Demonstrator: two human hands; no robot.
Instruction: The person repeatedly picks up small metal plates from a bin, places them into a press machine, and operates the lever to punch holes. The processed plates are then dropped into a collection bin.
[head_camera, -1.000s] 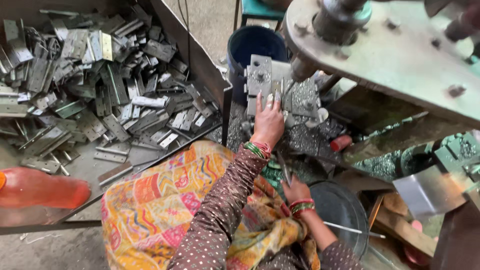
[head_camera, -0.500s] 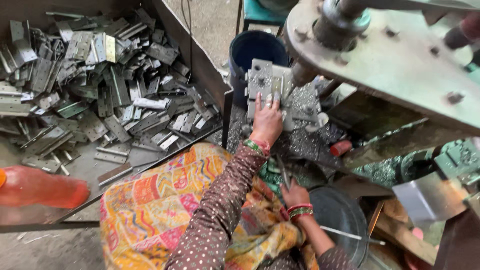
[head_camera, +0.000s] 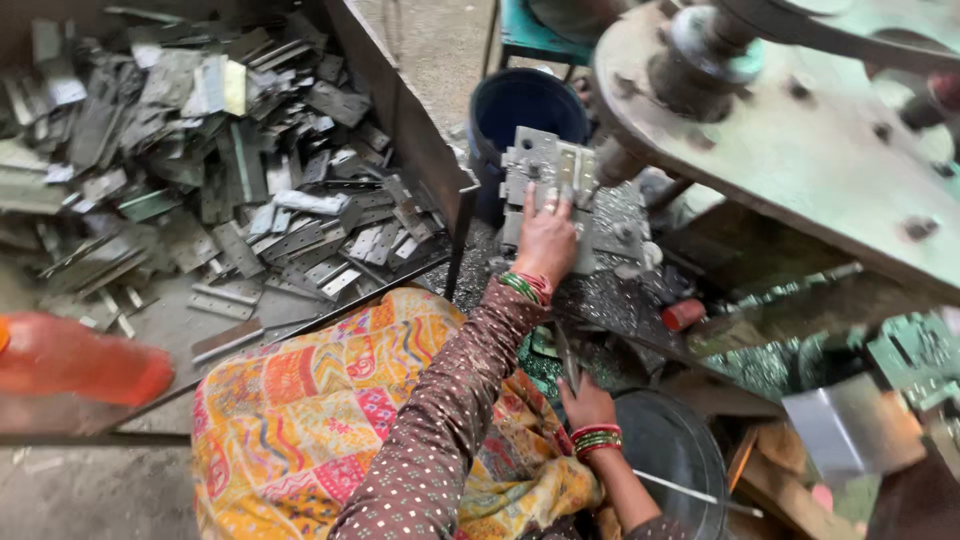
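Observation:
My left hand (head_camera: 546, 240), in a brown dotted sleeve with green and red bangles, reaches forward to a grey metal die block (head_camera: 530, 160) under the press. Its fingertips hold a pale flat metal piece (head_camera: 567, 176) against the block. My right hand (head_camera: 586, 402), also bangled, sits lower and nearer my body. It is closed around a thin dark metal rod (head_camera: 566, 358) that points up toward the block. A bright patterned cloth (head_camera: 300, 420) covers my lap.
A large bin (head_camera: 400, 110) on the left holds several flat metal strips and plates. A dark blue bucket (head_camera: 520, 105) stands behind the block. The green press frame (head_camera: 800, 150) overhangs the right. An orange bottle (head_camera: 80, 360) lies at the left. A round metal pan (head_camera: 670, 450) sits beside my right hand.
Both hands stay almost where they were; the left remains on the die block and the right keeps the rod. The view has shifted only slightly.

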